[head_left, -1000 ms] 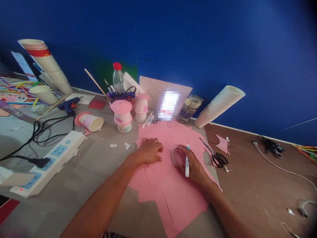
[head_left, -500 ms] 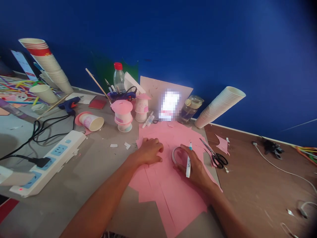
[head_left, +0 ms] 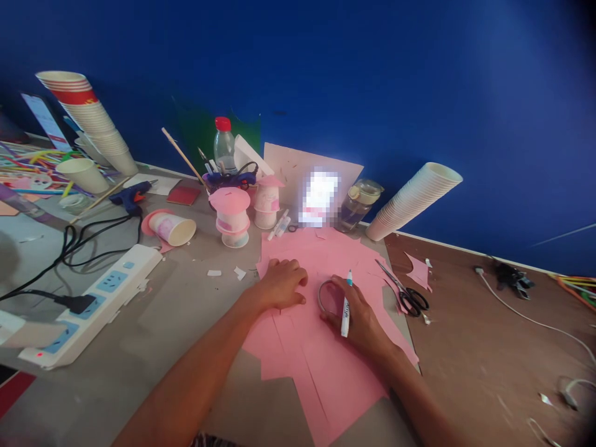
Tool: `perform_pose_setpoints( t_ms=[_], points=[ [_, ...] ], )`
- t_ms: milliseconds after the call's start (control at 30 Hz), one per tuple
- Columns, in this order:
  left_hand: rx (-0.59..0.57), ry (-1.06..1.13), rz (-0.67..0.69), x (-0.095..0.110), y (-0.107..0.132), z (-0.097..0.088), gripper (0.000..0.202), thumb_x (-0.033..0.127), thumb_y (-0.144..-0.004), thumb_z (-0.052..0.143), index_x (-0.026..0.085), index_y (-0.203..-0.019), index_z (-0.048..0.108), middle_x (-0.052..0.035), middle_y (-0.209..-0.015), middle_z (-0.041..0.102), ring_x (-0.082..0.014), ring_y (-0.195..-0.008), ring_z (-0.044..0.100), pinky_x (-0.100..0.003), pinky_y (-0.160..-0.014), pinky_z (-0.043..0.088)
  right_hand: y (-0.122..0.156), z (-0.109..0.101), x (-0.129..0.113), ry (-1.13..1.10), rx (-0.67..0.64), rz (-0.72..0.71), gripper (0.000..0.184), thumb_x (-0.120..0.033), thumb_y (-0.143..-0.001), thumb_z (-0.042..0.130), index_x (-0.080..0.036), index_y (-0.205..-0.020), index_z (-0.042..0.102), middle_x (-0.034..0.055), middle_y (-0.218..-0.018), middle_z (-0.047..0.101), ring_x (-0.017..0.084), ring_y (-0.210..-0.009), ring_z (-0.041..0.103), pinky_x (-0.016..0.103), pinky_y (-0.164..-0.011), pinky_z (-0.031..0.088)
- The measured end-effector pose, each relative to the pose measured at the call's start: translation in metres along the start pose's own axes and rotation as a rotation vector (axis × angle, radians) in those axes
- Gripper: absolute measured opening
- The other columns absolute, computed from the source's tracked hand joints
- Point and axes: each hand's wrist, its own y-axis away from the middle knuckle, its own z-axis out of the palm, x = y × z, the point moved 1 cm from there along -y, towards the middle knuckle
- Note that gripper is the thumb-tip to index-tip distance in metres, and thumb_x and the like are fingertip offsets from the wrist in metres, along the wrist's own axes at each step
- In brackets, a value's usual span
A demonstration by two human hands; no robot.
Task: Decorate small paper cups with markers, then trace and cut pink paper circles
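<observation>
My left hand point(head_left: 282, 284) rests on a spread of overlapping pink paper sheets point(head_left: 321, 366), its fingers slightly bent and apart, holding nothing. To its right, my right hand point(head_left: 365, 320) grips a thin ring, like a roll of tape point(head_left: 321, 298), between thumb and fingers just over the paper. A white marker point(head_left: 345, 318) with a blue band is held in the same hand, standing nearly upright across the fingers. Black-handled scissors point(head_left: 410, 301) lie beyond that hand, at the paper's right edge.
Decorated paper cups with pink discs point(head_left: 231, 217) stand behind the paper. A glue gun point(head_left: 128, 197) and power strip point(head_left: 100, 304) occupy the left. A bright phone point(head_left: 319, 195), a jar point(head_left: 361, 202) and a leaning cup stack point(head_left: 412, 202) are at the wall. A cable point(head_left: 526, 313) runs right.
My right hand has shifted slightly to the left with the ring and marker, toward my left hand. My left hand has stayed in place.
</observation>
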Motion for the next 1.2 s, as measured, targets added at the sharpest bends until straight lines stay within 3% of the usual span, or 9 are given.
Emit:
perform_pose_setpoints(
  t_ms=[367,600,833,1200],
  points=[
    [-0.025,-0.012,-0.013,0.002,0.000,-0.001,0.028,0.040,-0.069,0.066,0.024,-0.090,0.055,-0.0012,-0.098,0.055,-0.0205,-0.092,0.052,-0.037,-0.084,0.031,0.000,0.000,-0.001,-0.027,-0.014,0.017,0.063,-0.034,-0.082,0.062,-0.022,-0.136,0.031,0.0166,-0.126,0.052,0.032,-0.118,0.051,0.052,-0.095,0.046],
    [-0.018,-0.010,-0.011,0.001,0.000,0.000,0.027,0.040,-0.070,0.064,0.024,-0.090,0.055,-0.0009,-0.100,0.056,-0.0200,-0.092,0.051,-0.037,-0.085,0.030,-0.001,-0.011,0.006,-0.105,-0.171,0.077,0.064,-0.041,-0.084,0.059,-0.022,-0.137,0.029,0.0163,-0.137,0.043,0.030,-0.129,0.042,0.051,-0.104,0.039],
    [-0.018,-0.030,-0.005,0.000,0.000,0.000,0.027,0.039,-0.070,0.064,0.024,-0.090,0.055,-0.0011,-0.101,0.056,-0.0198,-0.091,0.051,-0.037,-0.085,0.030,0.000,-0.023,0.011,-0.085,-0.283,0.018,0.067,-0.036,-0.083,0.061,-0.024,-0.139,0.027,0.0131,-0.147,0.034,0.029,-0.139,0.027,0.052,-0.110,0.031],
    [-0.020,-0.021,-0.008,0.000,-0.001,-0.001,0.027,0.038,-0.069,0.065,0.024,-0.090,0.055,-0.0008,-0.100,0.055,-0.0199,-0.093,0.052,-0.037,-0.085,0.030,0.002,-0.031,0.016,-0.138,-0.230,-0.015,0.075,-0.032,-0.082,0.063,-0.025,-0.144,0.022,0.0133,-0.151,0.028,0.029,-0.141,0.023,0.052,-0.111,0.028]
  ],
)
